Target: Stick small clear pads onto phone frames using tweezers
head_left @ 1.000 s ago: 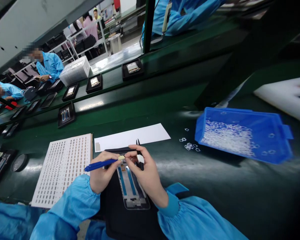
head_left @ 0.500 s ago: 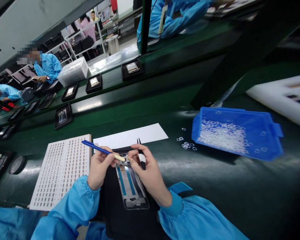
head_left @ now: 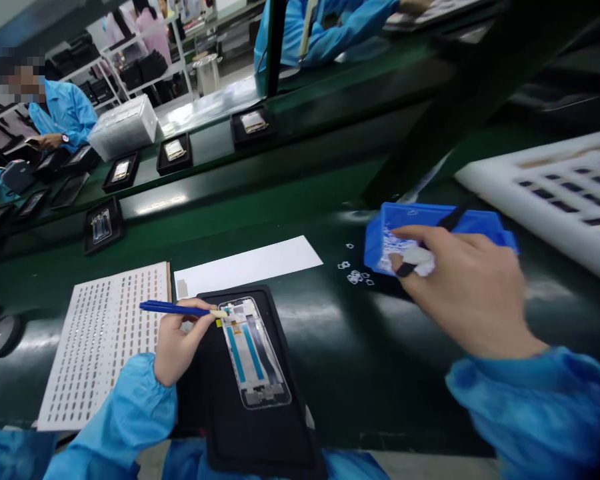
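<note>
A blue pen-like stick with a cream tip (head_left: 173, 307) is pinched in my left hand (head_left: 183, 343). Its tip is over the top end of a phone frame (head_left: 255, 357) with two teal strips, lying in a black tray (head_left: 260, 440). Away to the right, my right hand (head_left: 465, 287) is closed around black tweezers (head_left: 455, 215) with a white wrapped part. This hand is over the front of a blue bin (head_left: 377, 233) of small white rings, hiding much of it. Whether the hand touches the bin, I cannot tell.
Loose white rings (head_left: 355, 277) lie left of the bin. A white slotted board (head_left: 110, 340) stands left of the tray, a white paper strip (head_left: 250, 265) behind it. Black trays (head_left: 175, 153) line the far ledge. A white foam tray (head_left: 545, 177) is at the right.
My right hand has moved from the phone frame to the blue bin on the right, still with the tweezers. My left hand stays by the frame's top with the stick. The view has shifted slightly.
</note>
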The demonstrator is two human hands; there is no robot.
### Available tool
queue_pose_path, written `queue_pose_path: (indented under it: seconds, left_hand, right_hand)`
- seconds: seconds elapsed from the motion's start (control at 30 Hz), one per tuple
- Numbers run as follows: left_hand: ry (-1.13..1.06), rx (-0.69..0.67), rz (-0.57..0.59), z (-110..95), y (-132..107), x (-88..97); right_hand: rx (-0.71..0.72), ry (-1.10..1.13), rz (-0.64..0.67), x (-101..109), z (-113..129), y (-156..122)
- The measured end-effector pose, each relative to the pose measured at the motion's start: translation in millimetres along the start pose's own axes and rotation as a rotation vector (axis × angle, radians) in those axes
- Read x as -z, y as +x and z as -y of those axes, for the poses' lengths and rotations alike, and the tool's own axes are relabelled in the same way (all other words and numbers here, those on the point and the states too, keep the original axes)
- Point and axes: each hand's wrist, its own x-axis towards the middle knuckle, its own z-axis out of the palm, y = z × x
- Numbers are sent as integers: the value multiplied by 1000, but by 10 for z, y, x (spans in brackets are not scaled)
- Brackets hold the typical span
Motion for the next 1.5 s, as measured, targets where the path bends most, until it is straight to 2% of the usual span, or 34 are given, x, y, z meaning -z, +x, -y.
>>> queue_pose_path:
  seconds: [0.07,0.2,0.27,0.33,0.47,0.73,0.9,1.07,1.27,1.5]
  left_hand:
    - [66,-32,2,47,5,-37]
    - [97,-64,16,121,27,-129]
    - [103,-66,31,137,37,-161]
    - [104,-57,45,147,43,-179]
    - [104,-36,85,161,46,-184]
    - [176,-71,180,71,12,-166]
    - [280,-159,254,30,-17,-234]
    - [374,-218,285,20,38,-317]
    - [452,-223,342,-8,99,-338]
    - [526,-257,335,-39,114,-352]
  right_hand:
    - [56,194,-31,-69,355,-117]
    - [254,535,248,-324,1001,-302]
    - [277,586,357,-471,1181,-333]
    - [275,592,420,-585,1264,-332]
    - [263,583,438,-673,1275,-320]
    - [262,651,533,-552,1211,-453]
    - [199,768,474,-596,1199,-545]
    - [149,832,492,-667,1213,-564]
    - [151,851,494,-654,1215,-553]
    - [139,877,477,-640,1229,-540]
